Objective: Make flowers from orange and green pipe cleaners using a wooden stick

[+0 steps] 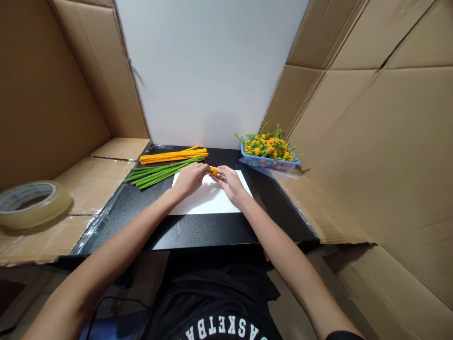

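Note:
Above a white sheet (203, 200), both hands meet around a small orange pipe-cleaner flower (213, 171). My left hand (193, 178) pinches it from the left, where a bit of green shows by the fingertips. From the right, the fingers of my right hand (229, 182) close on its other side. Just left of my left hand lie loose green pipe cleaners (155, 175), fanned out on the black table. Behind them rests a bundle of orange pipe cleaners (170, 156).
A blue basket (272, 163) at the back right is heaped with orange and green pipe-cleaner pieces. At far left a roll of clear tape (33, 203) lies on cardboard. Cardboard walls (382, 141) stand on both sides, with a white panel (208, 71) behind the black table (198, 231).

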{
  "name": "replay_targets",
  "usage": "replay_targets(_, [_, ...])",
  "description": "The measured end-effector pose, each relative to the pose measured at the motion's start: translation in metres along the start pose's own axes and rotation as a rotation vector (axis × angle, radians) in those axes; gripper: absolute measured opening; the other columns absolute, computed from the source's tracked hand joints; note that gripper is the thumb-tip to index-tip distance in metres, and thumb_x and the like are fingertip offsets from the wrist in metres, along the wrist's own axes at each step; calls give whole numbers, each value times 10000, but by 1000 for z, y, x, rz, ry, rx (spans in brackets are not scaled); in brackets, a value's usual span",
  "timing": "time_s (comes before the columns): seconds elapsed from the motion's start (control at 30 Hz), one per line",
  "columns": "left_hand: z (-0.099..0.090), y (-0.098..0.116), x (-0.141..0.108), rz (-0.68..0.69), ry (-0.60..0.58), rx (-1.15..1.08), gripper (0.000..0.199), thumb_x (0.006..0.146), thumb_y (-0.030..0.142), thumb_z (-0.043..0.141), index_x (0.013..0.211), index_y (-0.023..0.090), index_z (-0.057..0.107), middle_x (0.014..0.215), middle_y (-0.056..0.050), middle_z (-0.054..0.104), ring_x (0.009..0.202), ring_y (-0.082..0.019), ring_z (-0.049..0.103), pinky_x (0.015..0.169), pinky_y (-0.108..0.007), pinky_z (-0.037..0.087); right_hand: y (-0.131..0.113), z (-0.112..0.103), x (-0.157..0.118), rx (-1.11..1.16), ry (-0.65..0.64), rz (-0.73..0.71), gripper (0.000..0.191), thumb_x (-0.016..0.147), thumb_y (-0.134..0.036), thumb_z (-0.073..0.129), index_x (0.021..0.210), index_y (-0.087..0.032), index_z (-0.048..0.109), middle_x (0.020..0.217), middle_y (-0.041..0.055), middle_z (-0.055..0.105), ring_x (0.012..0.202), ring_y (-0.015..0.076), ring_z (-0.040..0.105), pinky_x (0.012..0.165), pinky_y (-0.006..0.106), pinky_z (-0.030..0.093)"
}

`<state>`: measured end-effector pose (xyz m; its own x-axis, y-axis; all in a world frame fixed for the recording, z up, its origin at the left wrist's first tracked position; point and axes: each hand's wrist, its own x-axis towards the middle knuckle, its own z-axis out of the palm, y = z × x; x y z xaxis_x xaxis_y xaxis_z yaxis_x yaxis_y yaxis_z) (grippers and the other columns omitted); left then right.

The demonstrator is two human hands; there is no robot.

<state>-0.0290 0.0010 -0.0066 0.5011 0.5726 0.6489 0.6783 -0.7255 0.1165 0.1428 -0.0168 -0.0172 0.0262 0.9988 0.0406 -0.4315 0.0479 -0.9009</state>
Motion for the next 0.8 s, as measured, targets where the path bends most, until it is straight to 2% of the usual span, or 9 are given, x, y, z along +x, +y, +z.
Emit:
replay_targets(0.07, [0, -1, 0, 55, -44, 81, 191, 941, 140, 498, 981, 215, 669, 883, -66, 712, 816, -210, 637, 627, -289, 424, -1, -1, 0, 71, -9, 30, 192, 677, -207, 794, 759, -196, 620, 811, 12, 721, 799, 158, 711, 891, 342, 595])
replay_targets(0.17, [-2, 2, 1, 120, -116, 211, 230, 904, 57, 463, 984, 172, 645, 870, -85, 679, 815, -228, 609, 644, -316, 426, 0, 0, 0, 63, -53, 64, 200, 680, -203, 797, 848, -185, 688, 855, 23, 732, 839, 160, 700, 944, 346, 567])
replay_targets(0.3, [-3, 6, 3, 181, -163, 327, 183, 926, 85, 454, 972, 132, 624, 868, -101, 642, 801, -227, 579, 676, -331, 429, 3, 2, 1, 3, -83, 29, 204, 695, -241, 807, 868, -175, 722, 900, 36, 732, 887, 159, 670, 963, 339, 533])
replay_targets(0.43, [-2, 6, 2, 216, -174, 374, 203, 981, 144, 427, 999, 141, 629, 839, -85, 635, 763, -206, 573, 644, -315, 415, 5, 3, 1, -76, -100, -15, 210, 720, -329, 788, 856, -189, 712, 850, 4, 693, 796, 120, 623, 801, 260, 519])
replay_targets(0.53, [-3, 5, 2, 240, -196, 387, 211, 989, 149, 426, 1016, 144, 636, 848, -83, 646, 758, -198, 581, 624, -308, 409, 9, 4, 3, -145, -122, -44, 241, 753, -398, 748, 855, -185, 697, 730, -26, 620, 641, 80, 523, 616, 206, 424])
replay_targets(0.6, [-4, 5, 2, 262, -232, 396, 206, 985, 154, 438, 1014, 136, 640, 874, -89, 659, 759, -200, 589, 623, -311, 415, 13, 4, 6, -202, -127, -75, 281, 776, -450, 714, 806, -173, 675, 632, -43, 539, 563, 74, 437, 539, 211, 342])
replay_targets(0.7, [-5, 7, 4, 297, -293, 414, 220, 969, 128, 440, 1046, 121, 647, 903, -96, 675, 777, -211, 608, 630, -320, 428, 18, 3, 9, -313, -101, -121, 355, 810, -524, 651, 788, -169, 655, 565, -54, 458, 519, 85, 373, 501, 233, 275])
replay_targets(0.8, [-3, 9, 5, 310, -321, 418, 267, 943, 79, 431, 1094, 115, 648, 915, -102, 688, 801, -219, 627, 637, -321, 436, 21, 2, 11, -425, -55, -190, 387, 843, -552, 592, 790, -172, 646, 555, -48, 447, 521, 101, 385, 503, 247, 287])
